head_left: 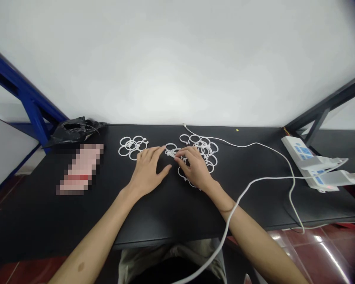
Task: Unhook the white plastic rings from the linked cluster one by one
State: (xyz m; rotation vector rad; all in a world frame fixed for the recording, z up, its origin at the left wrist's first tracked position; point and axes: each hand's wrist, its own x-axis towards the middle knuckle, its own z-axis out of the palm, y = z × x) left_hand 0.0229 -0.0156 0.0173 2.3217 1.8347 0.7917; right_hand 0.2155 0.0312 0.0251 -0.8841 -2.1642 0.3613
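Over at the left, a black plastic bag (75,130) is lying crumpled on the black table (168,215), with a blurred pink item (81,167) resting nearer the person. Next, a cluster of white rings (131,144) is sitting just beside the left hand (148,167), whose thumb is standing well apart from its fingers; it seems to be gripping nothing, and I can't tell whether its fingertip is touching the middle rings (171,153). Those are lying between the hands, the right hand (197,167) pinching them between thumb and fingertips. The right-hand pile of rings (205,149) is spreading beside and partly beneath that hand, so a lift could be dragging linked loops along, as their knobbed ends are looking ready to snag. Further right, a white cable (235,207) is crossing in front of the right forearm; a sideways swing might be tugging the power strip (303,159).
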